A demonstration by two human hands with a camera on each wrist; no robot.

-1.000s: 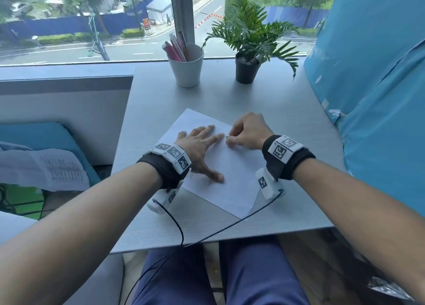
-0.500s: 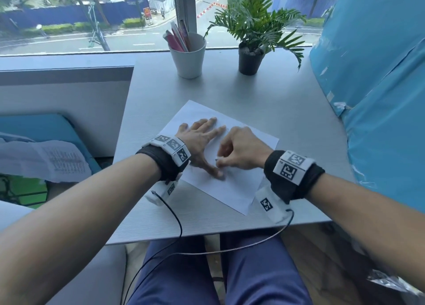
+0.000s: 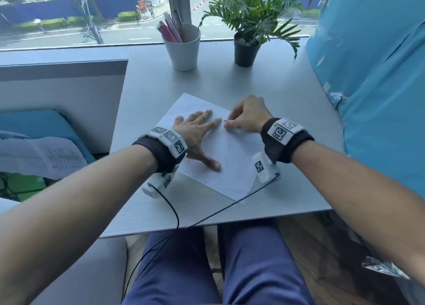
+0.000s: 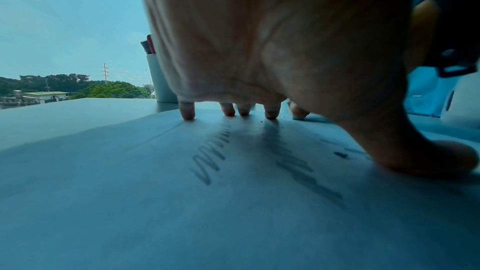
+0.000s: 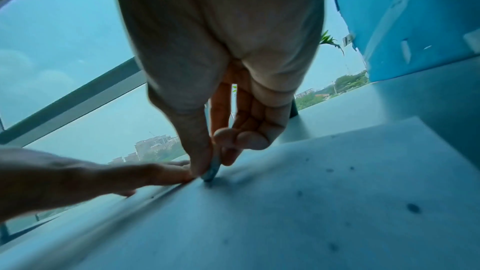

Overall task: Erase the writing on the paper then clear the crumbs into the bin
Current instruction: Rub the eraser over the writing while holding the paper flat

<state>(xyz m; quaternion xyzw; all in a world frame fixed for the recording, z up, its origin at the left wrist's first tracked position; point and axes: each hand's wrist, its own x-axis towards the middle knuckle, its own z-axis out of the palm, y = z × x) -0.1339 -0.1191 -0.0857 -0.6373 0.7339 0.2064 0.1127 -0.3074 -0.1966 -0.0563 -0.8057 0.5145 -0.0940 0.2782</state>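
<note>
Where head view hides it, eraser [image 5: 211,169] pinched

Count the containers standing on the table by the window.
2: a white cup of pens at the far edge, and a dark pot holding a plant just to its right. None else shows on the table.

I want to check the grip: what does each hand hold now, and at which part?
The right hand pinches a small eraser by its upper part, lower end on the paper. The left hand holds nothing; it presses flat on the paper.
</note>
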